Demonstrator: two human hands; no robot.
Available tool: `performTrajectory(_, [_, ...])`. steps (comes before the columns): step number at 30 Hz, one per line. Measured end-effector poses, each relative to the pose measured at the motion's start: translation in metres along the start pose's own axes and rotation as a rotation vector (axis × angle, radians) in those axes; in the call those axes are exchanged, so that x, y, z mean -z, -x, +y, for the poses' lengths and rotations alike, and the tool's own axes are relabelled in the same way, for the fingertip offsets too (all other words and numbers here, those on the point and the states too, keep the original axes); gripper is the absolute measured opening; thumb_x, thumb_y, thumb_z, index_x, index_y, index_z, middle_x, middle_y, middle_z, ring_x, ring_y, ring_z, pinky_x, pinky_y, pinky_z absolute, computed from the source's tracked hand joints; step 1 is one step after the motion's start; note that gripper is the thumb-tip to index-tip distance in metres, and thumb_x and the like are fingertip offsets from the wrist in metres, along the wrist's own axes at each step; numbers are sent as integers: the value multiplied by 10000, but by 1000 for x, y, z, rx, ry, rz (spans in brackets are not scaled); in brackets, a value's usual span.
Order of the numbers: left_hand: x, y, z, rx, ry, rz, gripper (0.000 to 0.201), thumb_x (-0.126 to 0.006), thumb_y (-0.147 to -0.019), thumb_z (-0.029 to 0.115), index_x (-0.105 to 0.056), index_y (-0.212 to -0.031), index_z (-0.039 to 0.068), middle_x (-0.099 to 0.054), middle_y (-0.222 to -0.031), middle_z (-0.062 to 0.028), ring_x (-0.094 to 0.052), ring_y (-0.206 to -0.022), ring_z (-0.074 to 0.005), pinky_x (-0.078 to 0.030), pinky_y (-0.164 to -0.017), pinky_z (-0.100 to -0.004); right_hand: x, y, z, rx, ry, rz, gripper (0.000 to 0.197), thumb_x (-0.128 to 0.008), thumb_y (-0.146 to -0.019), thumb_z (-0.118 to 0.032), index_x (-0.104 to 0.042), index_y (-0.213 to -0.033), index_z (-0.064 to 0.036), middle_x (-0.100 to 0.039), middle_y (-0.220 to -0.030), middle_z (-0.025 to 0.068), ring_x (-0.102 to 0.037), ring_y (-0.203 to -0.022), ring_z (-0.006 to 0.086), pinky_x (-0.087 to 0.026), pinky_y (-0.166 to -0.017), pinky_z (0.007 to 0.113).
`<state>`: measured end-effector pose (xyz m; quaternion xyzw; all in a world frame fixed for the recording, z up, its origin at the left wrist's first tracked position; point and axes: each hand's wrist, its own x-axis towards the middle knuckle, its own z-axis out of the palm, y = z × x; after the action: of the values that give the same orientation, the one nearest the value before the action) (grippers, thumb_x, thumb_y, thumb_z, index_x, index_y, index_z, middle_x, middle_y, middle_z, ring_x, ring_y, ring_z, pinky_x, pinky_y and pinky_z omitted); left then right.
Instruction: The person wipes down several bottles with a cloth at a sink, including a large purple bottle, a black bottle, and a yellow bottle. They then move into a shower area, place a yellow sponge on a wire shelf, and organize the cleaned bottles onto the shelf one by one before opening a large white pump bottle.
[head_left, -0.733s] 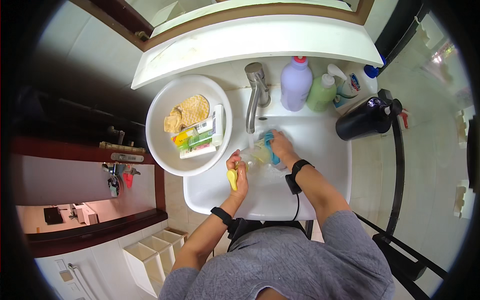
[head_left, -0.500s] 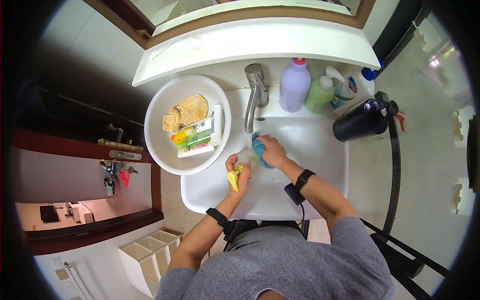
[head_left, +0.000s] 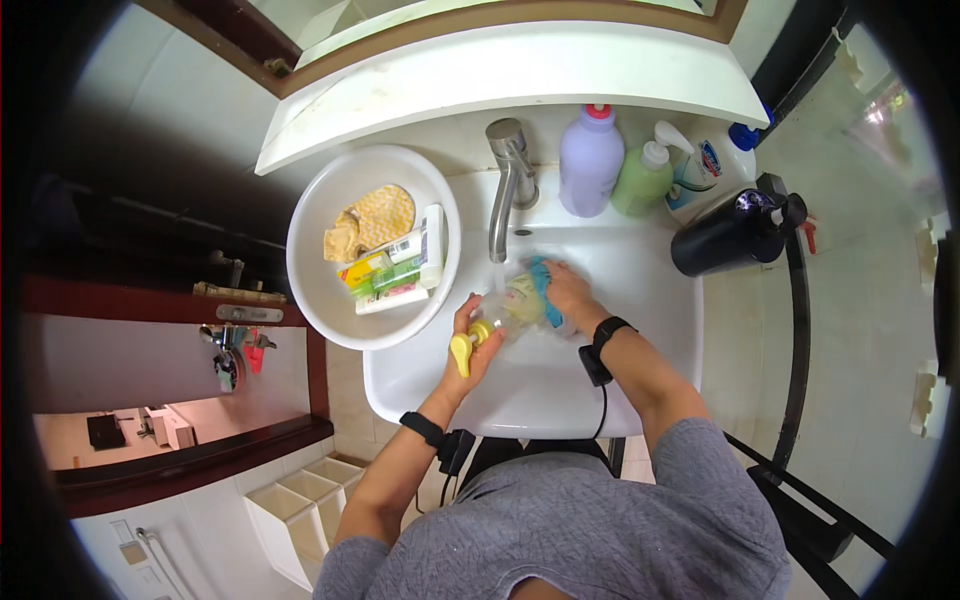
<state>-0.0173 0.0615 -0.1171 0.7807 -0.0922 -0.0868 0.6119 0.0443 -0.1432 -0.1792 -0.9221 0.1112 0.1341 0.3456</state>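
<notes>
A clear pump bottle (head_left: 519, 301) with a yellow pump head lies tilted over the white sink (head_left: 645, 340). My left hand (head_left: 478, 340) is wrapped round its neck end, just below the pump. Against the bottle's far end my right hand (head_left: 568, 292) presses a blue cloth (head_left: 541, 278), its fingers closed on it. Just beyond the bottle, a thin stream of water falls from the metal faucet (head_left: 505, 200). The bottle's base is partly hidden by the cloth and right hand.
On the left stands a white basin (head_left: 303, 285) holding several tubes and a yellow patterned cloth. A purple bottle (head_left: 590, 165), green pump bottle (head_left: 643, 182), white bottle (head_left: 698, 190) and black pump bottle (head_left: 725, 240) line the back right. A white shelf (head_left: 510, 75) overhangs the back.
My right hand and the blue cloth have moved right, from beside the water stream to the bottle's far end. More of the bottle shows now. My left hand keeps its grip.
</notes>
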Motion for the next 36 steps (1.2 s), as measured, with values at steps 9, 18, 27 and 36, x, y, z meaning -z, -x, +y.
performTrajectory(9, [-25, 2, 12, 223, 268, 375, 499, -671, -768, 73, -383, -1171, 131, -388, -1250, -88, -401, -1141, -193, -359, -929, -299, 26, 55, -51, 358, -222, 28, 358, -494, -746, -119, -549, -1098, -159, -519, -1160, 94, -486, -1057, 324, -401, -893, 392])
performTrajectory(18, [2, -8, 29, 16, 129, -77, 983, -679, -686, -54, -21, -1391, 132, -225, -1391, -197, -186, -1329, -303, -251, -1047, -369, 14, 45, -30, 376, -242, 71, 405, -498, -746, -96, -515, -1147, -150, -531, -1140, 98, -492, -1063, 312, -397, -902, 389])
performTrajectory(27, [-21, 3, 18, 185, 270, 145, 533, -634, -771, 11, -354, -1219, 77, -435, -1180, -74, -404, -1157, -211, -356, -951, -312, 0, 17, 20, 69, -328, -48, 452, -478, -742, -47, -520, -1178, -160, -526, -1204, 100, -499, -1082, 308, -389, -924, 354])
performTrajectory(36, [2, -6, 14, -26, -199, -146, 535, -429, -683, -155, -417, -1164, 80, -321, -1338, -212, -179, -1338, -327, -193, -1055, -374, 55, 76, -71, 745, -305, 83, 282, -571, -695, -57, -567, -962, -147, -563, -1010, 56, -501, -948, 318, -400, -815, 395])
